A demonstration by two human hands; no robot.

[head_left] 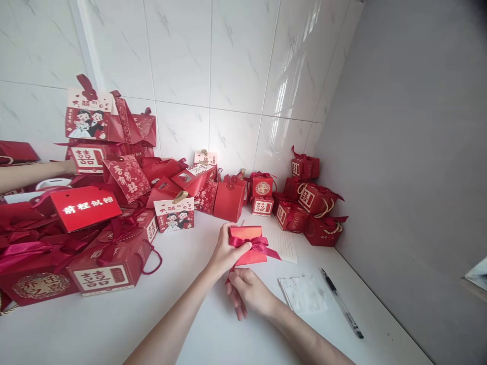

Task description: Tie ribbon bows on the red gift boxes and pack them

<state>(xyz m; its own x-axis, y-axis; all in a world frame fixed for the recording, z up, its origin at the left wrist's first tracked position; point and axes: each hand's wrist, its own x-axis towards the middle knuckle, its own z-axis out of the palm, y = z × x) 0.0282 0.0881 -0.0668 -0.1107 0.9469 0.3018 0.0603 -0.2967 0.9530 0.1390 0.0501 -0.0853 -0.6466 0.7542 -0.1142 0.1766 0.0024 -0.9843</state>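
A small red gift box [249, 258] is held above the white table, with a dark pink satin ribbon [262, 246] tied in a bow across its front. My left hand [227, 251] grips the box from its left side, the thumb pressing on the bow's knot. Just below, my right hand [245, 289] pinches a ribbon tail between thumb and forefinger, its other fingers hanging loosely curled. One loose ribbon end sticks out to the right of the box. The back of the box is hidden from me.
Red gift boxes [104, 279] pile up on the left, where another person's arm [38, 175] reaches in. More boxes [291, 218] are stacked at the right wall. Lined paper [285, 248], a white tissue packet [302, 294] and a pen [342, 304] lie on the table [213, 329].
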